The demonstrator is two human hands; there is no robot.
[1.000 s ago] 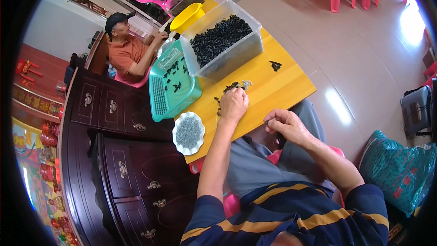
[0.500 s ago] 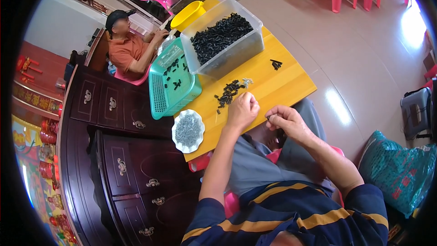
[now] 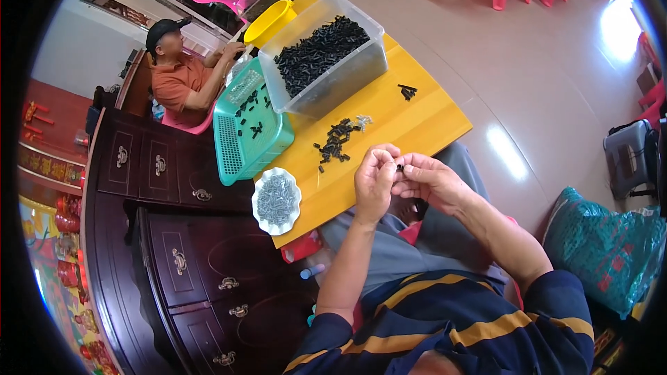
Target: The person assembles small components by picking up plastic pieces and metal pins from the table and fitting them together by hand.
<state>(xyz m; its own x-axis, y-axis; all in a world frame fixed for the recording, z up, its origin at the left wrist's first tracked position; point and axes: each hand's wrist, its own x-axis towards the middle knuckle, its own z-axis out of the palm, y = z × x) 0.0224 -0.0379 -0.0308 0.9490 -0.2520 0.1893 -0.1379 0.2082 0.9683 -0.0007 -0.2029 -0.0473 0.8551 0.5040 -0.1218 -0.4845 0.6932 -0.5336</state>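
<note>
Both hands meet near the centre of the frame, just off the near edge of the yellow wooden counter (image 3: pixel 417 121): the step in hand looks like close fingertip work on one small black tube-like piece (image 3: pixel 399 167). The right hand (image 3: pixel 432 182) has its fingers closed on that piece; the left hand (image 3: pixel 375 186) comes up to it with fingers curled into a pinch, though whether they grip anything I cannot tell. The next move seems to call for a steady hold by the right and a fine, well-aligned touch from the left. Above them lies a loose scatter of short matte black pieces (image 3: pixel 337 140) (probably plastic or rubber), with a small cluster of shiny pale bits (image 3: pixel 363 122) at its upper right. Left of centre, a white scalloped dish (image 3: pixel 297 217) is heaped with thin silvery-grey pieces (image 3: pixel 276 198), tangled and likely metal. Toward the upper middle, a translucent plastic box (image 3: pixel 340 87) with smooth, cloudy walls holds many more black pieces, beside a mint-green perforated plastic basket (image 3: pixel 278 140).
</note>
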